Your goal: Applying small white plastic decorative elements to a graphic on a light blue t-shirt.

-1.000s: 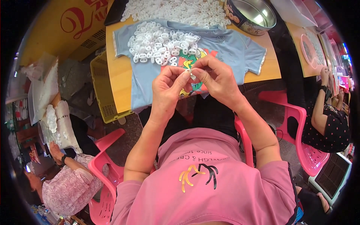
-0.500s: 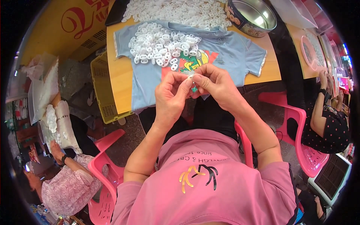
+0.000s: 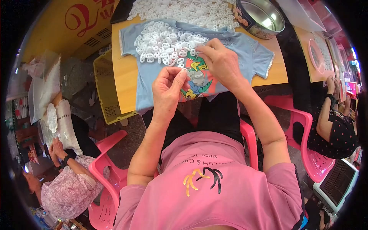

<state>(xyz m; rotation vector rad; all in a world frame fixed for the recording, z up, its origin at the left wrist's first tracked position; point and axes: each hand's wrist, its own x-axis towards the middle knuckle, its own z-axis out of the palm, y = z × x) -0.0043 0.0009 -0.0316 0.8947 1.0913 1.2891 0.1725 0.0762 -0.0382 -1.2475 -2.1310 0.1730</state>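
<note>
A small white oval plastic piece is pinched between the thumb and fingertips of my left hand, over the near edge of the blue T-shirt. My right hand reaches to the right edge of a heap of white two-holed plastic pieces on the shirt. Its thumb and fingers are drawn together there, slightly blurred. Whether a piece sits between those fingertips is hard to see. Below the hands shows the shirt's coloured cartoon print.
More white pieces cover the far part of the wooden table. A round metal tin stands at the far right. A yellow crate is left of the table. People sit at both sides, near pink chairs.
My hands were together at the shirt's near edge; now they are apart. The right has moved up and away to the heap, while the left has shifted slightly left and up.
</note>
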